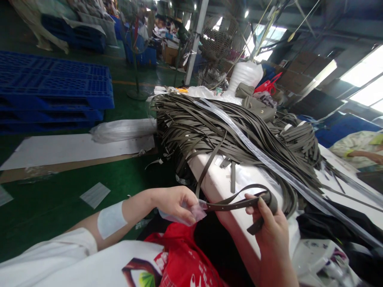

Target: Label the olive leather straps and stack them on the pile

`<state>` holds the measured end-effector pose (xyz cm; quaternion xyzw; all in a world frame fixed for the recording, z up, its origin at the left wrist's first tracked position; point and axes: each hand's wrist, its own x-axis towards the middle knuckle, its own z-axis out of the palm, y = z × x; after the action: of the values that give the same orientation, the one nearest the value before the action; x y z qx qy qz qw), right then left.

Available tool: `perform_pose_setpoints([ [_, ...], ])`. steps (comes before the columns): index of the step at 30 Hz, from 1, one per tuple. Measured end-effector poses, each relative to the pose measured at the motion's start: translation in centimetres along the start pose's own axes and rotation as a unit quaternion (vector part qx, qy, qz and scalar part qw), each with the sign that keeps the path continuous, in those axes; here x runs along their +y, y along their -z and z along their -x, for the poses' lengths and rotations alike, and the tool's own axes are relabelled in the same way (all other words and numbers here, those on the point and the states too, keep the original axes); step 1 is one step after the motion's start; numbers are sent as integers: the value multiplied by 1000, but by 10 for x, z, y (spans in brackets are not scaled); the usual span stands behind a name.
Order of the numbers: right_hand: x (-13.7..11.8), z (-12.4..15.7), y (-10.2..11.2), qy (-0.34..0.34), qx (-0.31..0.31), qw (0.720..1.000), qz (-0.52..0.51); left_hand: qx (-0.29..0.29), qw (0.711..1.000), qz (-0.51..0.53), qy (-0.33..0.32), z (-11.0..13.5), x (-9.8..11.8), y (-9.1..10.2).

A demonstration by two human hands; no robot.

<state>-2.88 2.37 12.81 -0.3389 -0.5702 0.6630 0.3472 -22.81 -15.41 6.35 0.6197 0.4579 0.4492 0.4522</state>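
My right hand (pixel 271 229) is closed around a looped olive-green strap (pixel 236 204) with small holes along it, held just off the white table's near edge. My left hand (pixel 176 203) pinches a small clear plastic bag (pixel 194 213) at the strap's free end. Both hands hover over a red bag (pixel 182 259) in my lap. Behind them a big heap of the same olive straps (pixel 209 127) covers the table, with a long clear plastic strip (pixel 269 163) lying across it.
The white table (pixel 215 179) runs off to the right. Stacked blue pallets (pixel 54 91) and cardboard sheets (pixel 72 149) lie on the green floor at left. A standing fan (pixel 218 44), a white sack and another person's arm (pixel 365 153) are at the far side.
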Motion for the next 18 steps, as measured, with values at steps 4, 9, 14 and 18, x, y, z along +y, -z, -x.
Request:
perform_pose_setpoints([
  [4,-1,2,-4,-19,-7,1000,-1,-8,1000,-10,-2,-7,-9,-3],
  [9,9,-7,4,-18,13,1000,6,17,999,-23,-26,-14,-20,-4],
  [14,17,-15,11,-6,18,1000,22,-3,999,-45,-19,-17,-26,-6],
  [18,14,-13,6,-23,-3,999,38,-32,997,-64,-18,-19,-26,-9],
])
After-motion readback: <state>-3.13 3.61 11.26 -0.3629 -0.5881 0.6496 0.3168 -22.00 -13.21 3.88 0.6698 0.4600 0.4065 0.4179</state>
